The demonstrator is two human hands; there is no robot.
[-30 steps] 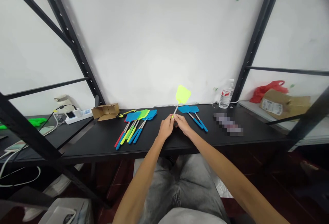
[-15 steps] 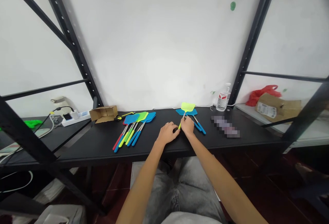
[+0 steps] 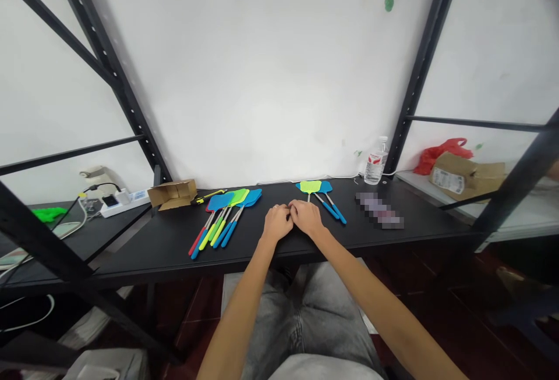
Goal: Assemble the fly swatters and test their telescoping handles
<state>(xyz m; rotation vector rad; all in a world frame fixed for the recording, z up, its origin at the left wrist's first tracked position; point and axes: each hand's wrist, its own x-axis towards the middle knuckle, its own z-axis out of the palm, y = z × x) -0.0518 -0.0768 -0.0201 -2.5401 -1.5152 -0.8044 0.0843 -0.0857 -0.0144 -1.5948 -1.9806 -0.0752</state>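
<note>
My left hand (image 3: 278, 223) and my right hand (image 3: 306, 217) meet over the front of the black table, fingers curled and touching. What lies between their fingertips is hidden. A yellow-green fly swatter (image 3: 310, 186) lies with its head at the back; its shaft runs under my right hand, which covers the handle. Whether that hand grips it, I cannot tell. Partly beneath its head are blue fly swatters (image 3: 326, 187), their blue handles (image 3: 330, 210) pointing toward the front right. Left of my hands, several fly swatters lie fanned and overlapping, with blue heads (image 3: 220, 201) and yellow-green heads (image 3: 239, 196).
An open cardboard box (image 3: 173, 195) and a yellow-black cutter knife (image 3: 210, 196) lie at the back left, near a white power strip (image 3: 124, 202). A water bottle (image 3: 375, 162) stands at the back right, behind a blurred item (image 3: 379, 211). Black shelf posts (image 3: 425, 48) frame both sides.
Both hands have shifted left and come together. The yellow-green swatter's head has dropped lower and flatter over the blue ones, and its handle is now out of sight. The view has tilted slightly.
</note>
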